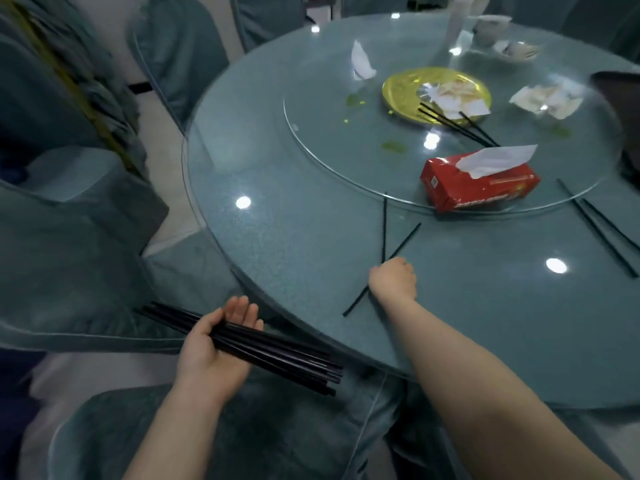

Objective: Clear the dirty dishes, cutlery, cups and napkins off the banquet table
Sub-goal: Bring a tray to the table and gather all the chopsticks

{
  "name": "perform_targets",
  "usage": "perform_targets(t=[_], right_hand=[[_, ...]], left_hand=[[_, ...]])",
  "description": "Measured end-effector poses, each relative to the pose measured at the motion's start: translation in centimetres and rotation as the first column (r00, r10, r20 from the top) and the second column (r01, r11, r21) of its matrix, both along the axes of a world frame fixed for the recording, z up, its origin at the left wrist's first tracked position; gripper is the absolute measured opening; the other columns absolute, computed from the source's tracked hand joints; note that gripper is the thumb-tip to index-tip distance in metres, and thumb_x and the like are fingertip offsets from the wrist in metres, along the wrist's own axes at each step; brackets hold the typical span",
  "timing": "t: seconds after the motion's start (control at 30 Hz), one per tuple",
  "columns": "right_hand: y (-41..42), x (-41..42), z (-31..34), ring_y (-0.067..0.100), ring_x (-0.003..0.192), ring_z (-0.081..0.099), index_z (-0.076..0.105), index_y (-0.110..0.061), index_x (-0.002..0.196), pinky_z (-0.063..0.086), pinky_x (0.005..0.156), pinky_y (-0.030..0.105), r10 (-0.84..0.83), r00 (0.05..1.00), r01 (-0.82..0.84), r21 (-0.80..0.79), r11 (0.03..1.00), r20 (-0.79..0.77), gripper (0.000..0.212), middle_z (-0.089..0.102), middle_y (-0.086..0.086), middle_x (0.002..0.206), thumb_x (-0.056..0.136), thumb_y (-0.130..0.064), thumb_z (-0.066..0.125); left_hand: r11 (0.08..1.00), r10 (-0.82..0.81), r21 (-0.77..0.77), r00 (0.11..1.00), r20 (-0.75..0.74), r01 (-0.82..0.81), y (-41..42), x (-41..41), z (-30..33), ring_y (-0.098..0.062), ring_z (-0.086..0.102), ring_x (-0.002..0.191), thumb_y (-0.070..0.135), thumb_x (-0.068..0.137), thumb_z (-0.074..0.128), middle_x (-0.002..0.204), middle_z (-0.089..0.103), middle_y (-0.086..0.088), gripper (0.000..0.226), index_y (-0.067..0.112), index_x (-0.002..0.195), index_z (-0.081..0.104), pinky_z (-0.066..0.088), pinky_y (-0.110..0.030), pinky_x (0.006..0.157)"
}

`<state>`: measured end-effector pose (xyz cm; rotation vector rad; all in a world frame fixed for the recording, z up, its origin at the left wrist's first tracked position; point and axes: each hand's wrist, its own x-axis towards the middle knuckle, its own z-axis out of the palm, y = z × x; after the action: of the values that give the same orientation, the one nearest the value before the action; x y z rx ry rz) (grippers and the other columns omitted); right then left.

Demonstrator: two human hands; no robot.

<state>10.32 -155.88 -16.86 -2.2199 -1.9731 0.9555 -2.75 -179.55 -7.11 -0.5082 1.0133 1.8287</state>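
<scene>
Left hand [216, 344] cradles chopstick bundle [273, 351]; right hand [394, 278] grips crossed chopsticks [383, 230].

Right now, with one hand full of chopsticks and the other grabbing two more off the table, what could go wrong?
The bundle of chopsticks lies across the left hand with the fingers barely closed, off the table edge, so some could slide out. The right hand grips a crossed pair that splays apart; one stick may slip free. One tip lies near the red tissue box and might nudge it.
</scene>
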Motion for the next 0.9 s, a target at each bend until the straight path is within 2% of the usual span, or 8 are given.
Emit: perform_targets(t=[0.13, 0.2, 0.3, 0.4, 0.5, 0.67, 0.8, 0.9], right_hand=[[0.4, 1.2, 0.0, 0.037, 0.119, 0.052, 0.044, 0.003, 0.127, 0.046, 0.093, 0.043, 0.099, 0.992, -0.101, 0.029, 0.994, 0.082, 0.035, 0.05, 0.019, 0.132, 0.094, -0.009, 0.043], [-0.2, 1.5, 0.2, 0.036, 0.118, 0.052, 0.042, 0.005, 0.127, 0.047, 0.092, 0.042, 0.177, 0.975, -0.182, 0.027, 0.983, 0.133, 0.035, 0.049, 0.021, 0.132, 0.094, -0.006, 0.042], [-1.1, 2.4, 0.7, 0.034, 0.115, 0.055, 0.049, 0.007, 0.121, 0.047, 0.088, 0.037, 0.325, 0.932, -0.328, -0.01, 0.945, 0.16, 0.031, 0.053, 0.021, 0.126, 0.093, -0.005, 0.043], [-2.4, 4.0, 2.3, 0.034, 0.101, 0.059, 0.056, 0.002, 0.098, 0.04, 0.071, 0.03, 0.398, 0.917, -0.398, -0.03, 0.917, 0.022, 0.019, 0.061, 0.017, 0.102, 0.097, -0.013, 0.043], [-4.5, 5.6, 5.6, 0.025, 0.084, 0.053, 0.049, -0.008, 0.087, 0.035, 0.068, 0.029, 0.396, 0.902, -0.392, 0.057, 0.918, -0.173, 0.015, 0.055, 0.01, 0.087, 0.097, -0.019, 0.046], [-11.3, 8.4, 12.6, 0.015, 0.062, 0.048, 0.052, -0.019, 0.076, 0.036, 0.058, 0.026, 0.527, 0.757, -0.517, 0.141, 0.845, -0.387, 0.016, 0.054, 0.001, 0.069, 0.091, -0.018, 0.058], [-17.4, 10.9, 15.9, 0.004, 0.06, 0.044, 0.056, -0.02, 0.08, 0.035, 0.059, 0.019, 0.58, 0.742, -0.567, 0.148, 0.81, -0.335, 0.012, 0.05, -0.012, 0.065, 0.091, -0.022, 0.061], [-21.2, 13.3, 17.4, 0.011, 0.067, 0.047, 0.053, -0.024, 0.076, 0.034, 0.064, 0.025, 0.548, 0.797, -0.524, 0.16, 0.836, -0.254, 0.016, 0.05, -0.012, 0.067, 0.09, -0.024, 0.062]], left_hand=[[1.0, -0.007, -0.013, 1.0, -0.003, 0.007, 0.5, 0.6, 0.0, -0.016, 0.063, 0.086, 0.013, 0.077, 0.048, 0.068, 0.072, 0.001, 0.017, 0.013, 0.087, 0.061, 0.045, -0.036, 0.075], [1.0, 0.001, -0.015, 1.0, 0.008, -0.001, 0.3, 0.8, -0.2, -0.015, 0.063, 0.086, 0.016, 0.093, 0.04, 0.068, 0.072, 0.001, 0.022, 0.013, 0.087, 0.061, 0.045, -0.036, 0.076], [1.0, 0.013, -0.002, 1.0, 0.026, -0.013, -0.2, 1.2, -0.1, -0.016, 0.063, 0.087, 0.019, 0.097, 0.036, 0.069, 0.072, 0.002, 0.027, 0.014, 0.087, 0.061, 0.045, -0.036, 0.077], [1.0, 0.022, 0.015, 0.999, 0.048, -0.023, -0.8, 1.8, 0.2, -0.015, 0.062, 0.085, 0.019, 0.097, 0.036, 0.067, 0.072, 0.002, 0.028, 0.015, 0.085, 0.061, 0.044, -0.036, 0.078], [0.999, 0.013, 0.047, 0.998, 0.066, -0.016, -1.3, 2.4, 0.9, -0.014, 0.062, 0.083, 0.019, 0.097, 0.038, 0.066, 0.071, 0.003, 0.028, 0.016, 0.083, 0.062, 0.045, -0.035, 0.079], [0.992, -0.087, 0.099, 0.995, 0.039, 0.083, -2.2, 3.9, 2.0, -0.015, 0.063, 0.083, 0.022, 0.099, 0.04, 0.07, 0.072, -0.001, 0.028, 0.014, 0.087, 0.064, 0.046, -0.034, 0.078], [0.969, -0.215, 0.127, 0.976, 0.017, 0.211, -3.1, 6.5, 3.1, -0.019, 0.061, 0.089, 0.027, 0.101, 0.038, 0.094, 0.068, -0.006, 0.029, 0.012, 0.097, 0.062, 0.042, -0.036, 0.09], [0.943, -0.293, 0.168, 0.956, 0.02, 0.286, -4.0, 8.6, 3.8, -0.019, 0.06, 0.09, 0.03, 0.102, 0.037, 0.097, 0.067, -0.005, 0.03, 0.013, 0.096, 0.061, 0.039, -0.036, 0.092]])
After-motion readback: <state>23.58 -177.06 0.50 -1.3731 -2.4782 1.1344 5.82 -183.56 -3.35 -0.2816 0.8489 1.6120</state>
